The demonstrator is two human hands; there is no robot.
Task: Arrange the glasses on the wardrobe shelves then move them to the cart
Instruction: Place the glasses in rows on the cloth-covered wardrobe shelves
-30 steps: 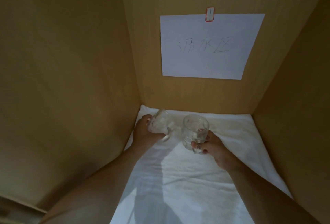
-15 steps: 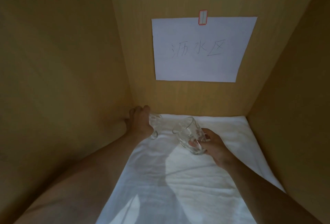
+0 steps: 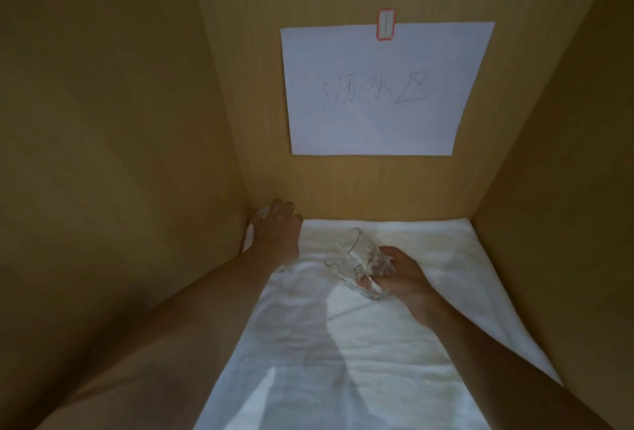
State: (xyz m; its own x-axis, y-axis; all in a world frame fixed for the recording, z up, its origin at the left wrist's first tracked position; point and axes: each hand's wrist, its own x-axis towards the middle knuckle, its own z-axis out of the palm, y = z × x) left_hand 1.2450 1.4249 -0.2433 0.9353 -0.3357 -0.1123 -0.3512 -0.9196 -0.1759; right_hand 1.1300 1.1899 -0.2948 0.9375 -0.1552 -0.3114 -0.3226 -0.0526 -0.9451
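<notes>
The right hand [image 3: 404,278] is holding a clear glass [image 3: 360,263] just right of the frame's centre, its grip closing round the base end, fingers [image 3: 389,254] wrapping the far side and the thumb pressing the near side. The glass is lying tilted, its long axis running from the base at lower right up to the open mouth at upper left, so the rim is pointing toward the back-left corner of the shelf and hanging just above the white towel [image 3: 429,344]. The left hand [image 3: 274,234] is reaching into that same corner, at the left of the frame's middle, fingers curling over something; only a sliver of a second glass [image 3: 263,213] is showing beside the fingertips, and I cannot tell how firmly the grip is closing on it. The two hands are sitting near each other but apart, the left one deeper in. Judging from this, the coming move is turning on the tilt: the right hand is needing to swing the glass to vertical and set it on the towel to the right of the left hand's spot, below the paper sign [image 3: 384,93] on the back wall
</notes>
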